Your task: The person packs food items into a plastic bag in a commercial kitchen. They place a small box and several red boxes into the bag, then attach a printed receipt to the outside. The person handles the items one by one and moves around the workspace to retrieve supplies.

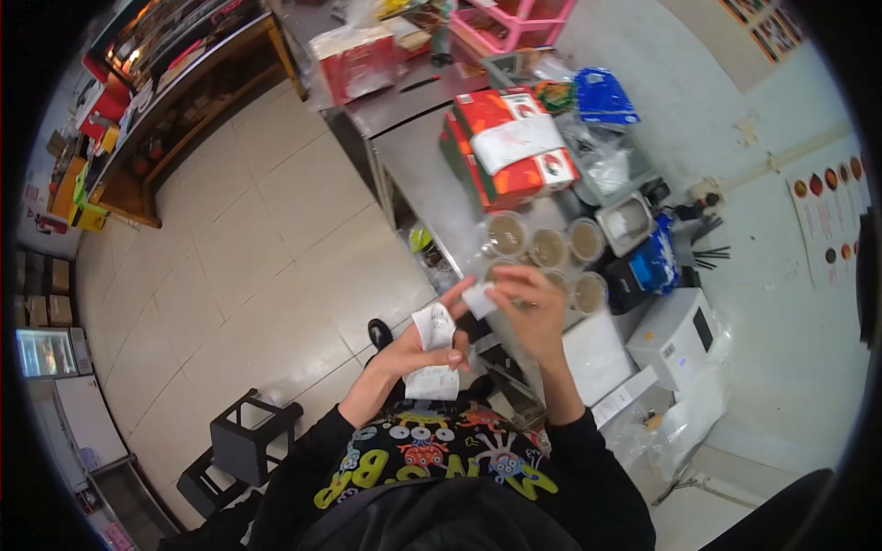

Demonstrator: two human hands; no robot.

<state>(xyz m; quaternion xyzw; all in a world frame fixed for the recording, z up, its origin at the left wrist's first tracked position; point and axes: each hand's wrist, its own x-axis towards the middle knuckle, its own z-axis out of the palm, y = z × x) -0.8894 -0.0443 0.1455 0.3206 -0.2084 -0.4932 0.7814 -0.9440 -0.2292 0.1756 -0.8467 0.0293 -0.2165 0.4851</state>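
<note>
My left hand [420, 355] holds a long printed paper receipt [435, 329], pinned under the thumb, with one end hanging down towards my chest. Between the fingers of my right hand [534, 310] is a small white paper piece [479, 300], held just beyond the receipt at my left fingertips. Right behind my right hand, several round lidded plastic tubs [548, 248] with brownish contents stand on the metal worktop [420, 162]; some are partly hidden by the hand. Past the tubs sits a red and white carton [513, 148] with a white sheet across it.
A white box-shaped device [672, 337] stands at the right near the wall, beside a metal container [624, 222] and a grey bin [620, 172] of plastic bags. Black stools [255, 437] stand on the tiled floor at lower left. A wooden-edged counter [207, 110] runs along the upper left.
</note>
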